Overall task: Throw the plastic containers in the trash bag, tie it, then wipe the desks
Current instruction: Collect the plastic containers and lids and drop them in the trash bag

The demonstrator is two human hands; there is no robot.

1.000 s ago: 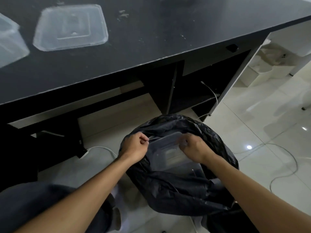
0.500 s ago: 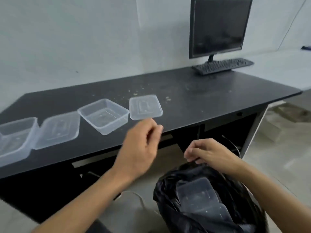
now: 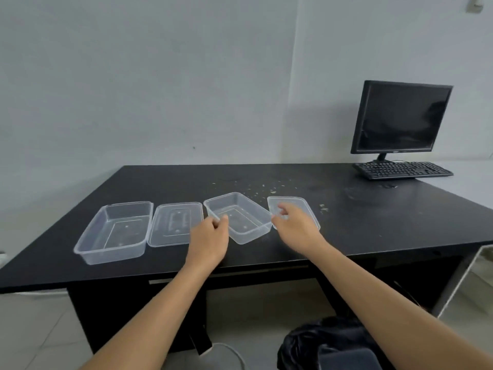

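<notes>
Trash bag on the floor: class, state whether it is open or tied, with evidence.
Open: the trash bag gapes at the top, a plastic container shows inside, and no knot is visible.

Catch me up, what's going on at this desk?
A person is clearing clear plastic containers off a black desk. Their left hand pinches the rim of the middle container. Their right hand is on the rightmost lid, grip unclear. The far-left container and the second lid sit untouched. The black trash bag on the floor is open and untied, with a clear tub inside. Crumbs lie on the desk, so wiping is not done.
</notes>
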